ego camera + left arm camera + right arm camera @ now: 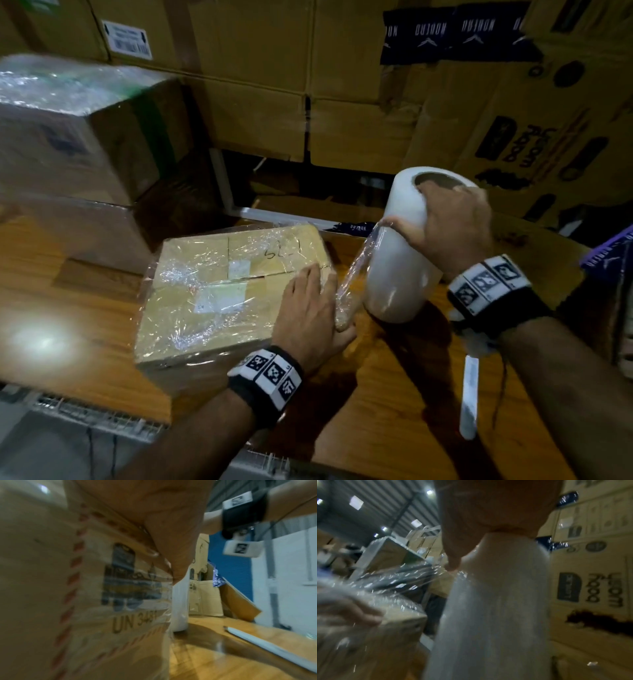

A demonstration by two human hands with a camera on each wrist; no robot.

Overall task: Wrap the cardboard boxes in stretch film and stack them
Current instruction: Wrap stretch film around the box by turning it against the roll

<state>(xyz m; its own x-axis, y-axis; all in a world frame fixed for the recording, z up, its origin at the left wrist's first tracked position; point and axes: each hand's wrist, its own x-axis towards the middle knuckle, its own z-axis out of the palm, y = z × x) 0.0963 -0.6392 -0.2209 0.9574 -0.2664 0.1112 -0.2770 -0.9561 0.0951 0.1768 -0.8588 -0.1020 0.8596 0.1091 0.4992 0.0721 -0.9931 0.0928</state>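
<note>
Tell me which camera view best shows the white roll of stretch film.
The head view: it shows the whole white roll of stretch film, its cardboard core, and the right hand gripping its top. The right wrist view shows only its blurred side close up; the left wrist view shows a narrow sliver behind the film-wrapped cardboard box.

"UN 3481" printed on the film-wrapped cardboard box [130,620] side; handwritten "SL-1" on its top; upside-down "NORLAD", blurred, on dark tape [455,34] across stacked cartons.
</note>
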